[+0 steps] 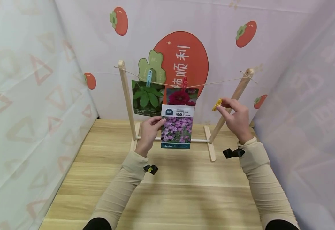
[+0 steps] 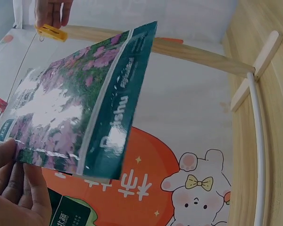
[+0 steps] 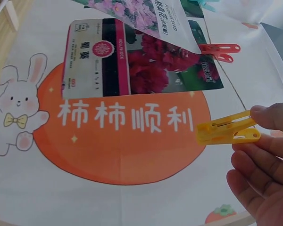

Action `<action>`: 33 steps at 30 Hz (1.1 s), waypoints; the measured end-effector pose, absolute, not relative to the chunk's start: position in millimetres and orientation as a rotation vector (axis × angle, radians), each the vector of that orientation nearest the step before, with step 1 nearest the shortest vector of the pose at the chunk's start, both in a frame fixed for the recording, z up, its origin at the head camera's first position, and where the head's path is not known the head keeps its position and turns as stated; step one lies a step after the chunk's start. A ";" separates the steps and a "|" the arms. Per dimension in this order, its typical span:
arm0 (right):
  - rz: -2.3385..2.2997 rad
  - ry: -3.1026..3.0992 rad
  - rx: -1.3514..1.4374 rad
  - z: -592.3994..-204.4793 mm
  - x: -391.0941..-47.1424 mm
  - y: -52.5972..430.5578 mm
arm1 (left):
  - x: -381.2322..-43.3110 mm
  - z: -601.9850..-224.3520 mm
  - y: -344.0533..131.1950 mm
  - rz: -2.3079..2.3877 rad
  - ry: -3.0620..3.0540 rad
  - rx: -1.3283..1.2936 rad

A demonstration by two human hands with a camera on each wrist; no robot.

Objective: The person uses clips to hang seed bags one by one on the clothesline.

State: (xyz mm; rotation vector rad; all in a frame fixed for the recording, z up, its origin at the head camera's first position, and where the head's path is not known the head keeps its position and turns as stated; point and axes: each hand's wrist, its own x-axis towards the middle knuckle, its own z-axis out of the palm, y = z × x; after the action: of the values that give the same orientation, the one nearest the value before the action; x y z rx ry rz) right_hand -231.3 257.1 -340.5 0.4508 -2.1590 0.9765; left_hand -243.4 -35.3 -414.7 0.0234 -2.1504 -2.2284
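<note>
My left hand (image 1: 150, 132) pinches the left edge of a seed packet (image 1: 176, 129) with purple flowers, held upright before the string. Between thumb and fingers of my right hand (image 1: 237, 118) is a yellow clothespin (image 3: 228, 131), near the right post and apart from the packet. Behind, a string (image 1: 213, 83) carries two more packets: one with a green leaf (image 1: 145, 99) under a blue clothespin (image 1: 149, 78), and a red hollyhock packet (image 3: 146, 66) under a red clothespin (image 3: 220, 52). The purple packet hides the hollyhock packet's lower part in the head view.
A wooden stand has a left post (image 1: 128, 99), a right post (image 1: 239, 89) and a white crossbar (image 1: 200, 140) low between its feet. It stands on a wood-grain table (image 1: 173, 191). Printed cloth (image 1: 222, 19) encloses the back and sides.
</note>
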 end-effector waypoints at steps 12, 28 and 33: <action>0.946 -2.148 0.492 -310.7 -241.5 259.6 | -251.2 -406.0 -12.3 -2.336 -2.056 0.038; 0.878 -2.077 0.438 -281.6 -256.6 257.2 | -253.6 -406.0 22.5 -2.359 -2.055 -0.085; 0.880 -2.041 0.420 -274.2 -259.4 252.7 | -252.0 -405.8 38.2 -2.382 -2.057 -0.063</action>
State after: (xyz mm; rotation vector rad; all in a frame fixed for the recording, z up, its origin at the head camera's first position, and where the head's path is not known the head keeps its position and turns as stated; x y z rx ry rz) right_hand -259.4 252.7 -274.2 0.4205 -2.0413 0.8798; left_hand -252.0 38.2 -405.8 -0.0629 -2.0567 -2.3825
